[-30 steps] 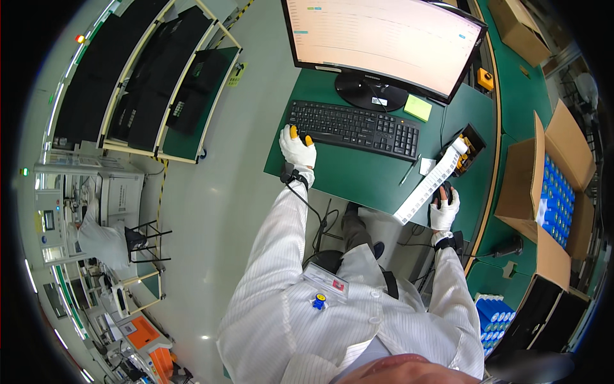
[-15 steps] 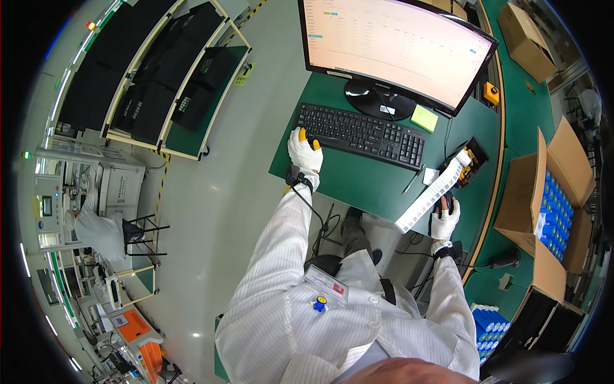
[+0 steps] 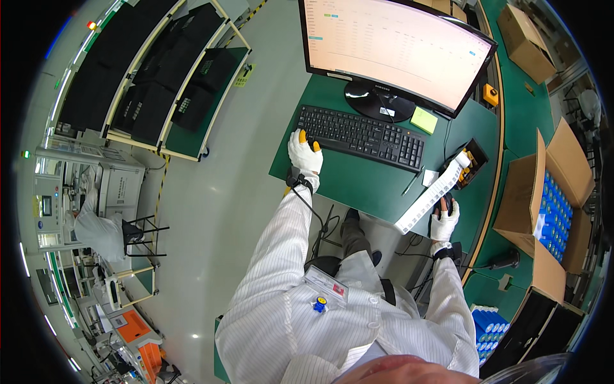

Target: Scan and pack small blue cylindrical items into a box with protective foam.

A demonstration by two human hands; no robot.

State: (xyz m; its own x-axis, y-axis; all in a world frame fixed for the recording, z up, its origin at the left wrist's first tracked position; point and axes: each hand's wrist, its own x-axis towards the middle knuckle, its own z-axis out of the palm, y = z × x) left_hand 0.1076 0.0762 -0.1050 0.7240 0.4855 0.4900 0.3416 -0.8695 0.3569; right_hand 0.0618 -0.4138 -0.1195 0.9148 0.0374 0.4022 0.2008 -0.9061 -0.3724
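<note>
Yellow-tipped white gloves covered both hands; the left hand [image 3: 304, 153] lay flat, fingers loosely spread, on the near left corner of the black keyboard [image 3: 361, 136]; the right hand [image 3: 444, 219] curled over a dark computer mouse [image 3: 449, 204], gripping it, with a long white strip of labels [image 3: 432, 195] just left of those fingers and an open cardboard box [image 3: 545, 205] of blue items well beyond; ahead stood the curved monitor [image 3: 396, 48]; the step looked like data entry, and the next move probably called for a small pointer shift or a keystroke.
</note>
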